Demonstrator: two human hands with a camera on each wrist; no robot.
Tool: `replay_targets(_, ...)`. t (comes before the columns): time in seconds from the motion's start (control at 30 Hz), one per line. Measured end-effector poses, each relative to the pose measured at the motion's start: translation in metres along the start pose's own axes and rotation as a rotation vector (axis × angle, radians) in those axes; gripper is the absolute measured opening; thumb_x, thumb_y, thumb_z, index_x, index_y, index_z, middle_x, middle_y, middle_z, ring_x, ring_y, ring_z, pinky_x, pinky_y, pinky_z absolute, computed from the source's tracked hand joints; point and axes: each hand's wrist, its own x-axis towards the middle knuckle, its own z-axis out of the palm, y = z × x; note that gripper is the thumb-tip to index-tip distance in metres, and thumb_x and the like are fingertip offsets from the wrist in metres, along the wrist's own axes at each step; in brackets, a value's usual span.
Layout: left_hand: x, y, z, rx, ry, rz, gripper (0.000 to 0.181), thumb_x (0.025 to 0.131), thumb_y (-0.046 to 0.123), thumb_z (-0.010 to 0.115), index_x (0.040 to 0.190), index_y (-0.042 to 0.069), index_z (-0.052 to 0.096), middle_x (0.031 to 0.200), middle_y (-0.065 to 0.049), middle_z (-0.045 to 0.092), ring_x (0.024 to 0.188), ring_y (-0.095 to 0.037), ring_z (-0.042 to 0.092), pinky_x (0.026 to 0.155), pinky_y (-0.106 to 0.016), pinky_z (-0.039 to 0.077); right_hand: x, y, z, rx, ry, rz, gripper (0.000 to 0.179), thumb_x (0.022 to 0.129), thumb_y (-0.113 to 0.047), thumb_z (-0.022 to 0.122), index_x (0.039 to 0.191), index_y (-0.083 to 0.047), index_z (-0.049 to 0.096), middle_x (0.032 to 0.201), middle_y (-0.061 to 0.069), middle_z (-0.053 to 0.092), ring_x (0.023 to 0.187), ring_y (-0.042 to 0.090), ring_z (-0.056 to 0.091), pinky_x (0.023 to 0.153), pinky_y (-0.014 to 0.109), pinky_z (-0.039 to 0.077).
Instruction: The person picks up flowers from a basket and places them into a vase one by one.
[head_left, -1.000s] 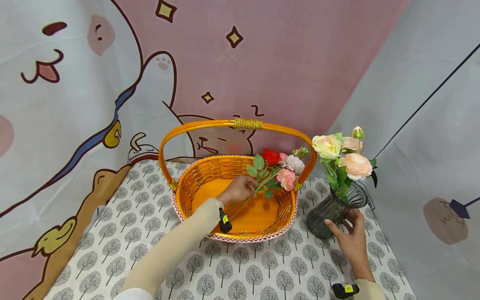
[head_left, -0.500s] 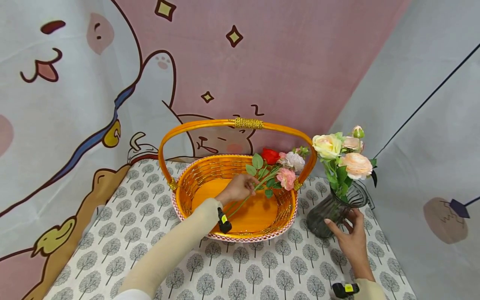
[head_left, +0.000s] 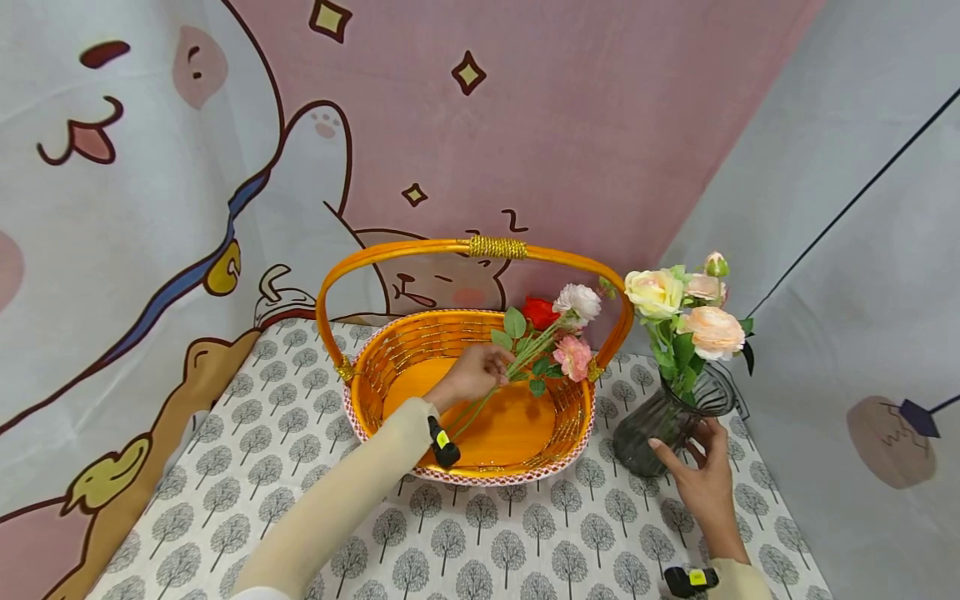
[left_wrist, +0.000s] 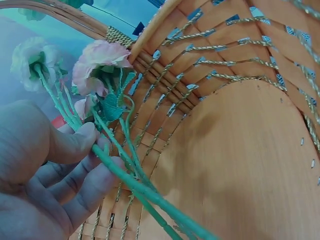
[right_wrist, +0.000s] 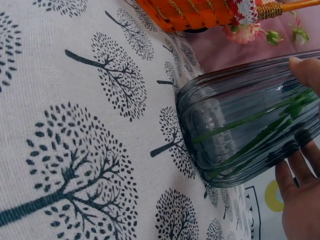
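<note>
Over the orange woven basket [head_left: 390,392], my left hand [head_left: 476,372] pinches the green stems [left_wrist: 132,180] of artificial flowers between thumb and fingers. A white flower [head_left: 577,302] stands highest at their far end, beside a red rose [head_left: 540,313] and a pink flower [head_left: 572,358] near the basket's right rim. The lower stem ends point down into the basket. My right hand [head_left: 705,475] grips a grey ribbed glass vase [head_left: 647,437], thumb in front and fingers on the far side. Inside the vase stand a yellow rose [head_left: 654,293] and peach roses [head_left: 712,332].
The basket's tall arched handle [head_left: 405,248] rises over its middle, with gold cord wrapped at the top. A tree-print cloth [head_left: 450,542] covers the table. Cartoon-printed fabric [head_left: 585,125] hangs close behind and along both sides.
The white flower has risen and shifted slightly left, apart from the pink one. My left hand has drawn back a little to the left. The right hand and vase stay put.
</note>
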Motion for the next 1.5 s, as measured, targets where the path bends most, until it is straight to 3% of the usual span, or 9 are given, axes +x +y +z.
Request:
replay_targets(0.43,-0.014,0.005,-0.015,0.037,0.031,0.015,0.037,0.095,-0.006,0.062,0.125,0.013,0.070,0.106,-0.010,0.069,0.096,-0.026,0.068,0.079,-0.034,0.058,-0.001,-0.001,0.001,0.004,0.009,-0.002,0.102,0.092,-0.031,0.079,0.165,-0.028,0.007,0.162,0.021,0.031,0.149,0.044,0.035,0.118,0.059,0.035)
replay_targets(0.83,-0.026,0.006,-0.047,0.119,0.067,0.064,0.033,0.097,-0.006,0.061,0.122,0.012,0.072,0.103,-0.007,0.068,0.092,-0.019,0.066,0.079,-0.033,0.058,-0.001,-0.003,0.001,-0.001,0.009,-0.012,0.103,0.092,-0.029,0.079,0.165,-0.027,0.007,0.162,0.022,0.031,0.149,0.043,0.034,0.121,0.057,0.032)
replay_targets(1.0,-0.032,0.004,-0.056,0.174,0.097,0.066,0.031,0.095,-0.007,0.062,0.116,0.013,0.072,0.097,-0.006,0.067,0.088,-0.018,0.063,0.073,-0.031,0.052,-0.001,-0.005,0.001,0.004,0.005,-0.015,0.102,0.092,-0.028,0.079,0.165,-0.026,0.008,0.162,0.022,0.031,0.149,0.043,0.035,0.120,0.057,0.033)
replay_targets(1.27,-0.043,0.001,-0.063,0.210,0.103,0.074,0.027,0.096,-0.006,0.061,0.107,0.018,0.071,0.093,-0.007,0.066,0.082,-0.021,0.058,0.072,-0.032,0.047,-0.003,-0.006,0.001,0.010,0.005,-0.012,0.103,0.091,-0.026,0.080,0.165,-0.025,0.008,0.161,0.022,0.031,0.148,0.044,0.035,0.121,0.057,0.032)
replay_targets(1.5,-0.050,0.001,-0.067,0.246,0.081,0.104,0.030,0.093,-0.009,0.059,0.106,0.016,0.071,0.089,-0.005,0.066,0.080,-0.022,0.060,0.070,-0.032,0.044,-0.002,-0.005,0.001,0.010,0.006,-0.010,0.103,0.092,-0.027,0.080,0.165,-0.023,0.008,0.161,0.023,0.031,0.149,0.043,0.034,0.120,0.058,0.033)
